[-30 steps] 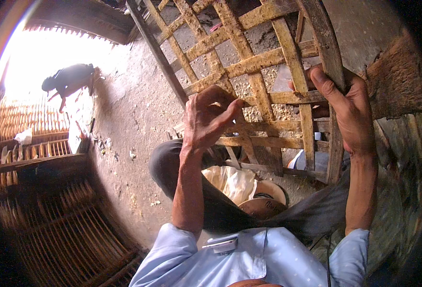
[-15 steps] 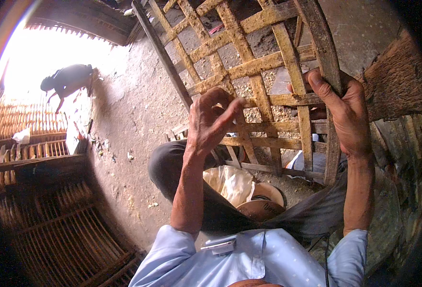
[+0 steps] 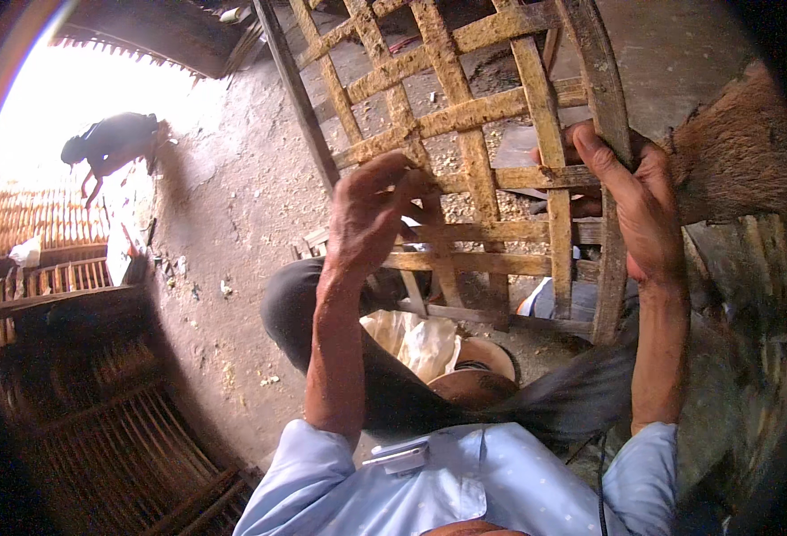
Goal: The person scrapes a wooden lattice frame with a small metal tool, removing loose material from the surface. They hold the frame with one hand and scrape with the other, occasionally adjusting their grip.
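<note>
A woven bamboo panel (image 3: 470, 116) with wide square gaps and a wooden frame stands tilted before me, its strips crusted with dried dirt. My right hand (image 3: 634, 188) is closed around the right frame bar, thumb on the near side and fingers reaching behind through the gaps. At the panel's left part, my left hand (image 3: 366, 219) has its fingers bent against the crossing strips. It looks closed on a strip there, though the fingertips are partly hidden and slightly blurred.
Between my legs lie a cap (image 3: 478, 380) and a pale cloth or bag (image 3: 416, 339). A bundle of brown fibre (image 3: 741, 152) sits at the right. Slatted bamboo (image 3: 99, 438) lines the left. Farther back, a person (image 3: 112, 143) bends over. Crumbs litter the floor (image 3: 215, 241).
My left hand has shifted slightly left, and its thumb and fingers have turned in toward the strips. My right hand keeps its hold on the frame bar. The view has shifted a little.
</note>
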`<act>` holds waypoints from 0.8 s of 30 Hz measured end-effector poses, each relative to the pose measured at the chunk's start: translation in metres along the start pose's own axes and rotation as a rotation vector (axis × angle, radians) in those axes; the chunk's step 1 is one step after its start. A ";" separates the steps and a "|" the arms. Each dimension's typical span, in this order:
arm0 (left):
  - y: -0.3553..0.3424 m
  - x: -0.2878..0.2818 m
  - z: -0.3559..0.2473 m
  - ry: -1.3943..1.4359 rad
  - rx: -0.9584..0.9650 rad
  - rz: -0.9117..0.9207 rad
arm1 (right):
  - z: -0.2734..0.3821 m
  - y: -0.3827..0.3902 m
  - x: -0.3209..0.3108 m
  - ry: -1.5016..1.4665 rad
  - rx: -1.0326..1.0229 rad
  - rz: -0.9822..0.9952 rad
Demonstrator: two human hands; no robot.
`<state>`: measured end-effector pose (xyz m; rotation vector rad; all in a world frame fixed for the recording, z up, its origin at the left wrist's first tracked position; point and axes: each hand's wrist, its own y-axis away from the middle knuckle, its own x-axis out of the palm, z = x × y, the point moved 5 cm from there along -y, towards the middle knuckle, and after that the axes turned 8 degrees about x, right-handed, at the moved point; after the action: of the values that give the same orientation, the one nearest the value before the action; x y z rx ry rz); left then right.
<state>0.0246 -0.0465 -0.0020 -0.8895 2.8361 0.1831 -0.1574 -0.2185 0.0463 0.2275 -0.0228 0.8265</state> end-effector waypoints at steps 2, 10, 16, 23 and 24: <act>0.003 -0.011 0.007 -0.077 0.083 -0.270 | -0.008 -0.002 -0.005 -0.046 0.010 -0.015; 0.009 -0.006 0.001 -0.751 0.180 -0.225 | -0.008 0.000 -0.010 0.024 0.009 -0.123; 0.016 0.025 -0.019 -0.455 0.270 0.009 | -0.015 0.000 -0.011 0.076 0.004 -0.161; 0.012 0.049 -0.007 -0.372 0.230 0.250 | -0.009 0.002 -0.001 0.069 0.025 -0.094; 0.013 0.049 -0.004 -0.353 0.131 0.269 | -0.014 0.001 -0.003 0.082 -0.010 -0.090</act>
<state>-0.0228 -0.0641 -0.0063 -0.3993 2.5868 0.1655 -0.1609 -0.2172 0.0329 0.1841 0.0603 0.7453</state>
